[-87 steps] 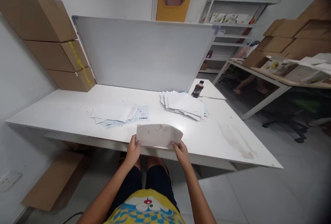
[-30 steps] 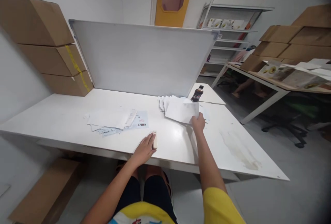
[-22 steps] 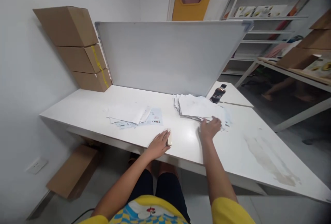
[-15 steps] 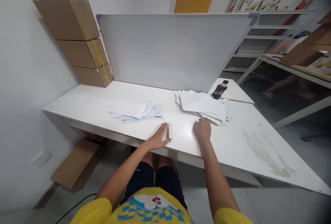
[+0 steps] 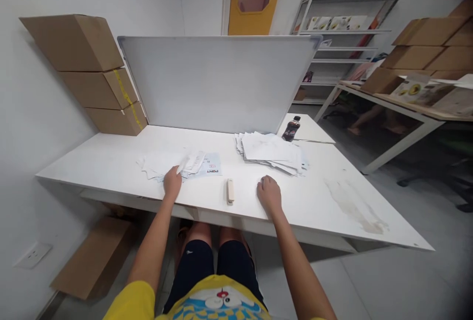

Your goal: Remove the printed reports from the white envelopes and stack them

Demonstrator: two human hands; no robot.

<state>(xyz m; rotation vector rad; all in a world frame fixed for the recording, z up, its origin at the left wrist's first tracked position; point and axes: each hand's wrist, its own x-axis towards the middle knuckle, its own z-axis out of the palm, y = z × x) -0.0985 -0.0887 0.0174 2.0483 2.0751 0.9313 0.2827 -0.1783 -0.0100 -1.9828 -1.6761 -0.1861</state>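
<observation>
My left hand is closed at the front edge of the left paper pile, pinching the raised corner of a paper sheet. Under that pile a pale blue printed sheet pokes out to the right. A cream stapler lies on the desk between my hands, touched by neither. My right hand rests on the desktop with its fingers curled in; what is under them, if anything, is hidden. Just beyond it lies the larger, uneven right paper stack.
A whiteboard leans upright along the back of the white desk. Cardboard boxes are stacked at the left wall. A cola bottle stands behind the right stack. Stains mark the desk's right side.
My left hand has left the stapler and moved left to the paper pile, lifting a sheet's corner. My right hand has drawn back from the right stack's edge. The view has shifted right.
</observation>
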